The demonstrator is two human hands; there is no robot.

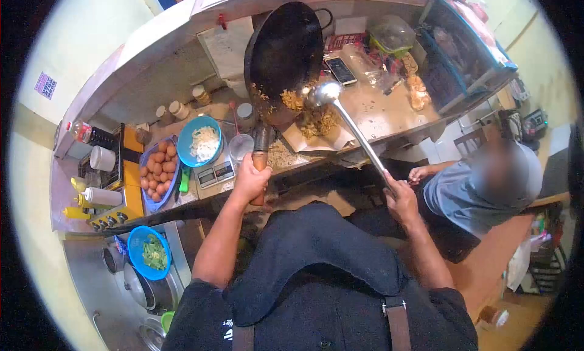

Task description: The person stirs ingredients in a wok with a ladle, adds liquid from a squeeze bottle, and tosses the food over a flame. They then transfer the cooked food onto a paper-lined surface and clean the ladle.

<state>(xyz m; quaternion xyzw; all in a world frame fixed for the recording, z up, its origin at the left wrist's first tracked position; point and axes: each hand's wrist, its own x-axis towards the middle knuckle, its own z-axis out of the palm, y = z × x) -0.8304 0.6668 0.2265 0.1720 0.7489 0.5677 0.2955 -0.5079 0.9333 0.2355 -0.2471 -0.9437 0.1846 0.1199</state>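
Observation:
My left hand [253, 179] is wrapped round the wooden handle of a black wok [283, 46], which is tipped up on its side over the counter. In my right hand [401, 199] is the long handle of a metal ladle [328, 93], its bowl at the wok's lower rim. Brown fried food, like fried rice [293, 99], lies at the wok's edge beside the ladle. More of it is heaped on a sheet of brown paper [336, 140] just below. Scraps of food cling inside the wok.
Left of the wok stand a kitchen scale [215, 174], a blue bowl [185, 135] of white food and a basket of eggs [159, 170]. A phone [340, 71] lies to the right, near fried pieces [418, 92]. A person [480, 180] sits at the right.

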